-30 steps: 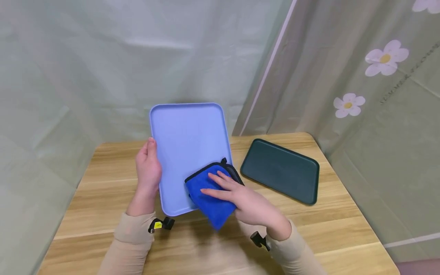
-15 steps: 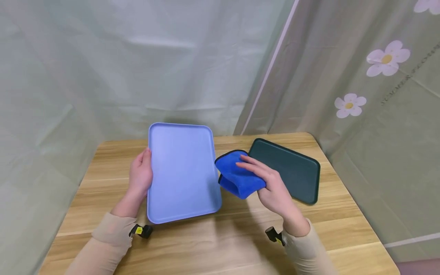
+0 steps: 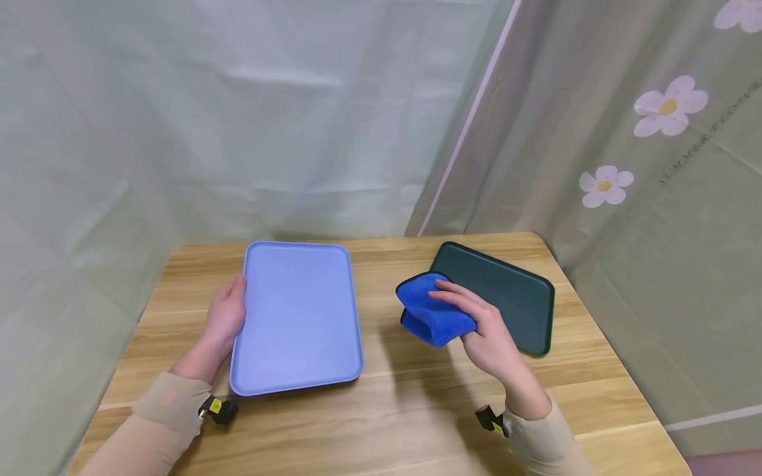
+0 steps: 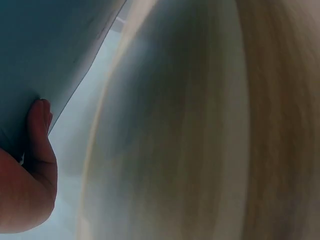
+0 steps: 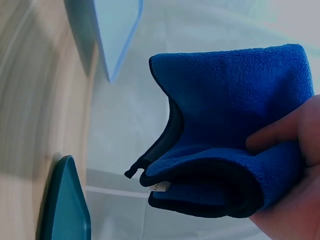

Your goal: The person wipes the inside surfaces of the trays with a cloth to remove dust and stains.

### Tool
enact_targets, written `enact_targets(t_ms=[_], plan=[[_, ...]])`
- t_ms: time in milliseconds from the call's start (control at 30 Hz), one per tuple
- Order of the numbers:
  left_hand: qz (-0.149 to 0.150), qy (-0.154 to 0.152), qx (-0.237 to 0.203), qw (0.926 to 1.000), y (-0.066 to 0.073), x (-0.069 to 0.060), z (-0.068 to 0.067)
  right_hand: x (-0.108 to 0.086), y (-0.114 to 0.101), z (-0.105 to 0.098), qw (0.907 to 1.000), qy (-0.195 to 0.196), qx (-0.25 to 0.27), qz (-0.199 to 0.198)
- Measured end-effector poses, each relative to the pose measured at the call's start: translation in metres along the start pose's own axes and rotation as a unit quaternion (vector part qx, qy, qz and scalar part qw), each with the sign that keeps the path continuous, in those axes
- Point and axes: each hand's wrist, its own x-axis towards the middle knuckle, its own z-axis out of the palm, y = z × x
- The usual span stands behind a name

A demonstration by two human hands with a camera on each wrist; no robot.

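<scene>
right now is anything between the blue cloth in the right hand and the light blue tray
Nothing visible. In the head view, only an open gap over the tabletop separates the blue cloth from the light blue tray. The left hand grips the tray's opposite edge, outside that gap.

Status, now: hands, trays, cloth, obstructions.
Left hand grips light-blue tray, left edge. Right hand holds folded blue cloth, apart from tray. Nothing seen between them. Dark green tray lies right, partly hidden.
</scene>
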Motion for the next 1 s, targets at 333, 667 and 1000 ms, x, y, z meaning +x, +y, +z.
enact_targets(t_ms=[333, 667, 1000], plan=[[-0.008, 0.003, 0.023, 0.9997, -0.012, 0.010, -0.004, -0.001, 0.008, -0.003, 0.9999, -0.005, 0.007, 0.010], [0.005, 0.021, 0.054, 0.9983, -0.019, 0.017, -0.010, 0.001, 0.009, -0.002, 1.0000, -0.008, 0.004, 0.003], [0.109, 0.001, 0.186, 0.9764, -0.013, 0.025, -0.022, 0.001, 0.009, -0.003, 1.0000, -0.002, 0.007, 0.003]])
